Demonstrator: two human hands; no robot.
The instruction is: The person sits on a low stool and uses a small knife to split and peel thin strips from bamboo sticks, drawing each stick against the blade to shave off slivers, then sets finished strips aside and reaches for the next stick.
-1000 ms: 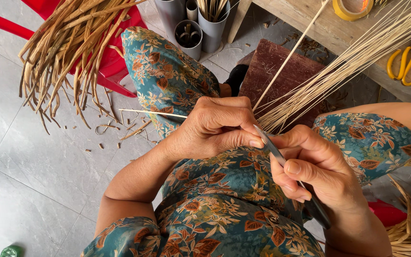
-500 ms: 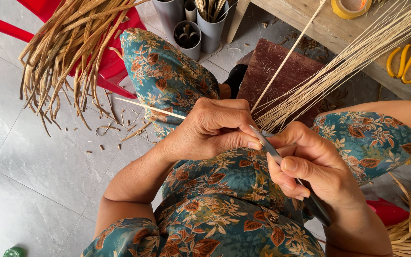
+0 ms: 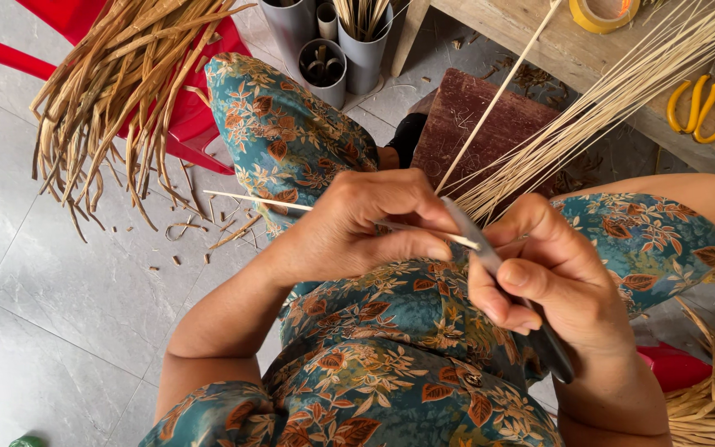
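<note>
A red chair [image 3: 184, 124] at the floor's far left carries dried reeds [image 3: 117, 91]. Over the lap, the left hand [image 3: 366, 223] pinches a thin stick [image 3: 242, 199], fingers pressed together; the right hand [image 3: 548, 281] is closed round a knife [image 3: 490, 252], blade on the stick. A slip could nick the left thumb, since the edge lies close beside it.

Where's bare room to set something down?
Free: grey tiled floor left of the left hand, below the dried brown reed bundle. Crowded: wooden bench with yellow-handled scissors, pale thin splints.
</note>
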